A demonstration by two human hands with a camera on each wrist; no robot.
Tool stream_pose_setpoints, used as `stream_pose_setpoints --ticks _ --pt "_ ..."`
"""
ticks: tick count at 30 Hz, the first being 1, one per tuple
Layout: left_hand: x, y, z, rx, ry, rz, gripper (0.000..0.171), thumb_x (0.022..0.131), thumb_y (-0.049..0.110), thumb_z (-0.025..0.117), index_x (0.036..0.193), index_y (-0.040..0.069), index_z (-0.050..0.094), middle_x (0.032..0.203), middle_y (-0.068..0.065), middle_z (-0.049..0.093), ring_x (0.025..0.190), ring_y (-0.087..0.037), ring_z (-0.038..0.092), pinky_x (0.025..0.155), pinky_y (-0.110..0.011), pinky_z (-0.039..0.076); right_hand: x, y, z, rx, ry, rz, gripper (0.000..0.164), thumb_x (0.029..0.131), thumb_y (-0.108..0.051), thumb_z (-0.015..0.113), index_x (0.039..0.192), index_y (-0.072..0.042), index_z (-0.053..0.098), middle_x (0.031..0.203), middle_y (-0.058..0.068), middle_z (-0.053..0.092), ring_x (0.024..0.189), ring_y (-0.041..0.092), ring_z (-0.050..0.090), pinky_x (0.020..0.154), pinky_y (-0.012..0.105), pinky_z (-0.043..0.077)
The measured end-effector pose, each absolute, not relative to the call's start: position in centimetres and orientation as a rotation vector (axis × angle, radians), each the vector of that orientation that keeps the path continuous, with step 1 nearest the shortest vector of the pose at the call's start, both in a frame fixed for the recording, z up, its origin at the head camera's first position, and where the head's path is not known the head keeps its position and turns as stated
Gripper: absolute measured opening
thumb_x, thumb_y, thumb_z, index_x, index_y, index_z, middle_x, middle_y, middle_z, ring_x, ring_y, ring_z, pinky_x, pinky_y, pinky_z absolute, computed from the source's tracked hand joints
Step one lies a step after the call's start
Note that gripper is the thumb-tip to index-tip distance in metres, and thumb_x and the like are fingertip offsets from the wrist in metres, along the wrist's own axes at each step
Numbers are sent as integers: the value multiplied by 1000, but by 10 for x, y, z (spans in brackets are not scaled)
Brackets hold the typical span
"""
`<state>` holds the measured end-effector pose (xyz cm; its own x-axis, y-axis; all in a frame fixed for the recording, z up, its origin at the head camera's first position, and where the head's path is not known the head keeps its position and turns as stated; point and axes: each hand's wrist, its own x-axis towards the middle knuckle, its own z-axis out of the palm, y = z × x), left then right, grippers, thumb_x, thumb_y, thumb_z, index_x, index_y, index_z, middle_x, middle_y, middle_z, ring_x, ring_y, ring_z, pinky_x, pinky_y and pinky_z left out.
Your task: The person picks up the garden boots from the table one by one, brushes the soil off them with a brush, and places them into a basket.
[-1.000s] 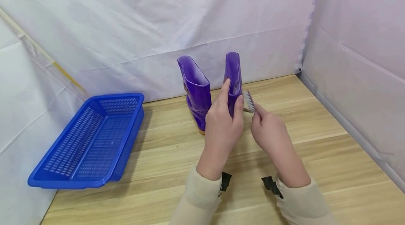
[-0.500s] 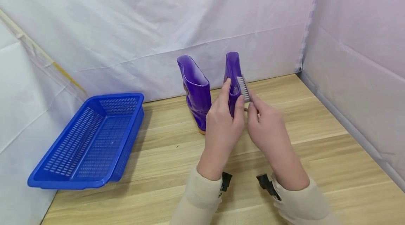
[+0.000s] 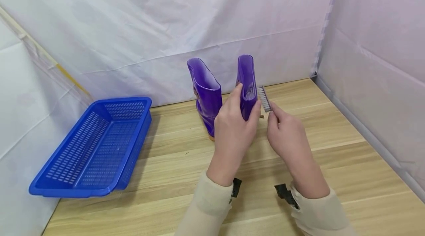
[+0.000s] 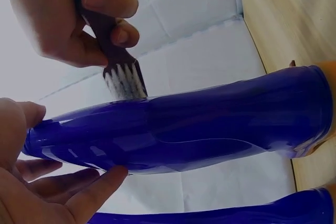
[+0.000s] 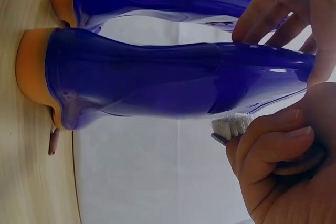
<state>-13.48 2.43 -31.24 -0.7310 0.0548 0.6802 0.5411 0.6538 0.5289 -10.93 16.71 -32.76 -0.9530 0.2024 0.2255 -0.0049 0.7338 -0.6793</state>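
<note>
Two purple rain boots with orange soles stand side by side. Around the upper shaft of the right boot [image 3: 249, 107], the left hand [image 3: 234, 129] holds on, thumb on one side and fingers on the other. Curled about a dark-handled scrub brush [image 3: 264, 99], the right hand [image 3: 288, 132] keeps its pale bristles facing the boot's right side. In the left wrist view the bristles [image 4: 125, 82] come right to the shaft's surface. The left boot [image 3: 209, 101] stands untouched beside it. Part of the right boot's lower half is hidden behind the left hand in the head view.
A blue perforated plastic basket [image 3: 134, 147] sits on the left of the wooden table [image 3: 172, 177]. White cloth [image 3: 159, 25] hangs behind and at both sides. A small brown piece [image 5: 54, 141] lies by the right boot's sole.
The brush first rose and moved left against the boot's upper edge, then shifted back right and slightly down. The left hand keeps its hold, and the boot's top has tipped slightly right.
</note>
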Motion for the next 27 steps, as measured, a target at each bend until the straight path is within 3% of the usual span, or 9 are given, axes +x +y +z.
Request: stream_pose_setpoints --ticks 4,8,13,16,21,27 --pt "-135 26 -311 -465 -2226 -968 47 108 34 62 144 4 61 117 -15 79 104 -27 79 86 -39 66 -109 171 -328 -180 -2658 1043 53 114 -34 32 158 -10 51 150 26 60 67 29 50 60 41 43" --pt "-134 26 -310 -463 -2212 -976 41 111 27 57 141 0 62 118 -17 79 105 -27 79 87 -41 66 -109 175 -328 -197 -2647 1050 53 114 -33 32 158 -9 51 151 26 59 103 41 68 80 55 54" --pt "-133 25 -309 -424 -2175 -954 34 111 20 55 136 -1 63 114 -17 79 101 -28 80 83 -43 67 -109 180 -328 -220 -2636 1062 54 114 -33 31 159 -9 49 153 26 57 135 46 62 100 66 53" --pt "-134 24 -309 -408 -2143 -938 30 111 17 55 133 -1 64 110 -16 80 99 -29 80 81 -44 66 -109 181 -329 -222 -2639 1057 54 114 -33 30 159 -8 48 153 26 56 138 48 59 101 67 53" --pt "-134 21 -309 -413 -2107 -962 28 110 13 54 131 -1 66 111 -16 79 103 -28 79 84 -44 66 -110 183 -331 -217 -2642 1041 54 114 -32 30 159 -8 49 151 27 57 115 42 68 76 52 54" --pt "-132 14 -308 -434 -2068 -985 26 110 11 54 128 -2 68 116 -16 79 110 -26 78 92 -38 65 -111 186 -333 -222 -2649 1027 53 114 -30 31 158 -7 50 150 28 57 88 36 63 59 39 43"
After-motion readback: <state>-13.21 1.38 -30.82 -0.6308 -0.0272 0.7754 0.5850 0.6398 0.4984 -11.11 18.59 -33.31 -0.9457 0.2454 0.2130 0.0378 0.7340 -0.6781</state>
